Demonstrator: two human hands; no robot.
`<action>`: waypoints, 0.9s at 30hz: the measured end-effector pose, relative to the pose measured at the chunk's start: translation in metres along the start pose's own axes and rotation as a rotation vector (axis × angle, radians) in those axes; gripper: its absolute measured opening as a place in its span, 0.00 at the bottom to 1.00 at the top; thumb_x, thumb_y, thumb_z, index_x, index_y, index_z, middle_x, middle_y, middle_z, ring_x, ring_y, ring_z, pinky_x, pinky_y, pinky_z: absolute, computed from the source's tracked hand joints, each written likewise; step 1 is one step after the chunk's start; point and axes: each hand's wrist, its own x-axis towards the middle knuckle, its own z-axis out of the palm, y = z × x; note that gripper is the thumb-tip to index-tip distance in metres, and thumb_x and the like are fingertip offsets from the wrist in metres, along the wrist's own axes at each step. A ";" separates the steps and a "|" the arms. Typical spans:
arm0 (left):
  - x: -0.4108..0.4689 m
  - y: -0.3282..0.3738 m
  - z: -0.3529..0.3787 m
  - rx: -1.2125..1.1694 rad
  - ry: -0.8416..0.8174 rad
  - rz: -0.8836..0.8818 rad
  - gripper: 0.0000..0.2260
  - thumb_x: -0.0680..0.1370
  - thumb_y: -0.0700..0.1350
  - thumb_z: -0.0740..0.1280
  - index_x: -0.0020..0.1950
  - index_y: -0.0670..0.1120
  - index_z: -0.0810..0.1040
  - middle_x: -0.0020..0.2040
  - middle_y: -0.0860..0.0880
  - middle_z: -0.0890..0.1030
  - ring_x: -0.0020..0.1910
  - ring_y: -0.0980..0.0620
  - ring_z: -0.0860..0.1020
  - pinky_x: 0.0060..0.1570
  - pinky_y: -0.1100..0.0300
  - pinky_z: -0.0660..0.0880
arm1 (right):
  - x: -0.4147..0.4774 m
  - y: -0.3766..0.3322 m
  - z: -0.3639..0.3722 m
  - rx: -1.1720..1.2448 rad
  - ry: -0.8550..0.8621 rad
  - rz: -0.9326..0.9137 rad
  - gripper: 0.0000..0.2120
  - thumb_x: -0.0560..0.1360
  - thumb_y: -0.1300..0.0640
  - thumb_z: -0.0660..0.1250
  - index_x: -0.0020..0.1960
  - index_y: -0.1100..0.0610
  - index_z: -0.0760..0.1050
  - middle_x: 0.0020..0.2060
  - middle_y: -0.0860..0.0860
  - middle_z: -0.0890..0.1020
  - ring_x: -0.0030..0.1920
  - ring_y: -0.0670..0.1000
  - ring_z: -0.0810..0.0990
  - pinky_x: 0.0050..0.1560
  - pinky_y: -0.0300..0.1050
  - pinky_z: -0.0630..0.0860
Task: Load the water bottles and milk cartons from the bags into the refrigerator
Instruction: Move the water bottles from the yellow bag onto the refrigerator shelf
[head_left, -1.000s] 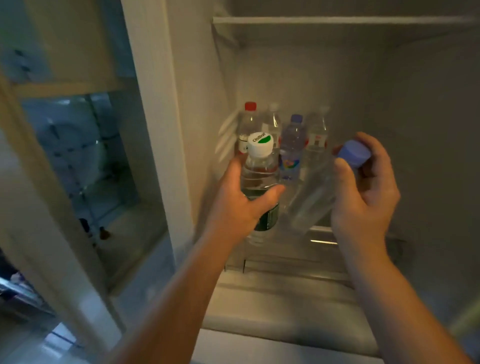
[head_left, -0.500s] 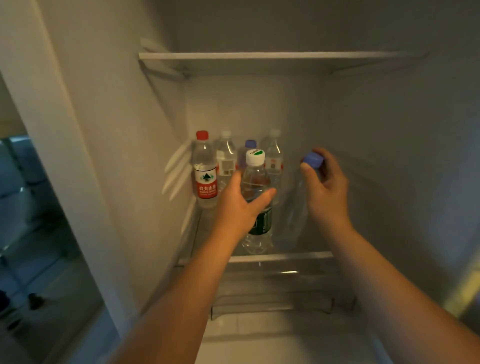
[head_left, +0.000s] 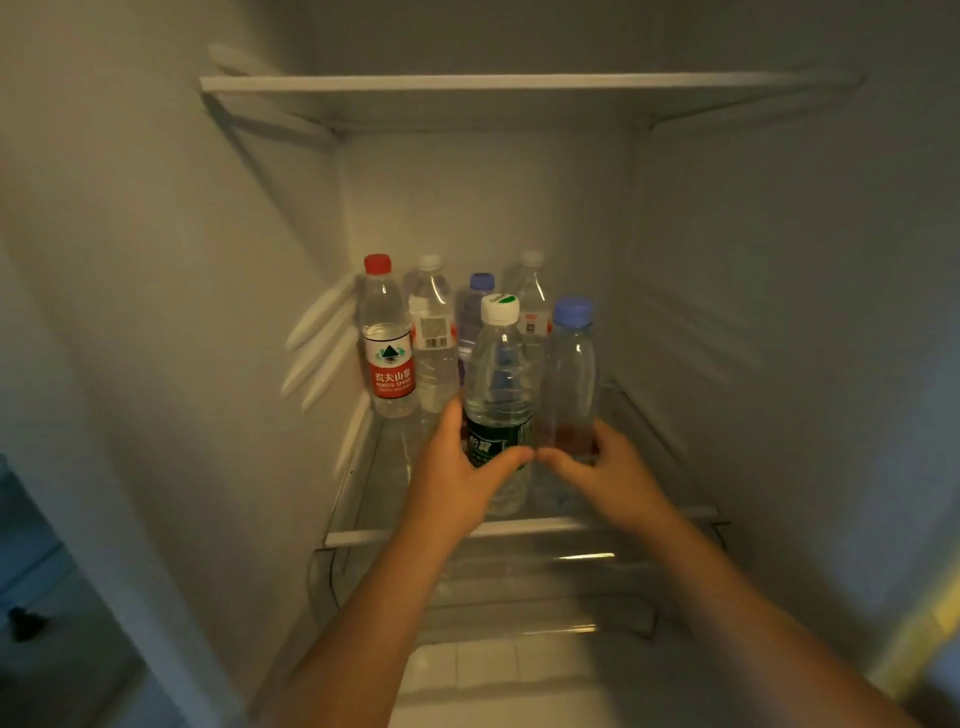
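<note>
Putting two bottles on the glass fridge shelf (head_left: 405, 535), mid frame.
Gripping clear plastic green-label bottle (head_left: 498, 374) with left hand (head_left: 457, 470), clear blue-capped bottle (head_left: 571, 374) with right hand (head_left: 610, 467), low down to keep both upright.

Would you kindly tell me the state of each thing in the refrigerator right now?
Green-label bottle: upright, capped, gripped by left hand.
Blue-cap bottle: upright, capped, gripped by right hand.
Back-row bottles: four, upright, capped.
Refrigerator: open.
</note>
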 end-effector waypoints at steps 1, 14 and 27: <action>-0.002 -0.005 -0.001 0.025 0.000 -0.014 0.33 0.68 0.48 0.79 0.69 0.58 0.69 0.57 0.66 0.78 0.58 0.70 0.75 0.59 0.56 0.78 | -0.002 0.005 0.000 -0.014 -0.026 0.017 0.11 0.72 0.58 0.74 0.53 0.50 0.78 0.42 0.42 0.83 0.41 0.32 0.80 0.39 0.24 0.71; 0.018 -0.021 0.002 0.289 0.257 -0.058 0.39 0.62 0.59 0.78 0.68 0.56 0.64 0.63 0.54 0.76 0.63 0.50 0.75 0.56 0.45 0.78 | 0.065 0.040 0.001 -0.167 0.289 0.107 0.22 0.70 0.60 0.76 0.62 0.59 0.76 0.56 0.56 0.82 0.57 0.57 0.81 0.57 0.49 0.77; 0.047 -0.028 -0.029 0.417 0.612 -0.171 0.18 0.72 0.44 0.76 0.53 0.45 0.68 0.53 0.48 0.74 0.44 0.53 0.70 0.34 0.64 0.59 | 0.124 0.056 0.002 -0.342 0.294 0.215 0.02 0.77 0.63 0.67 0.46 0.61 0.77 0.42 0.57 0.79 0.48 0.61 0.81 0.42 0.45 0.71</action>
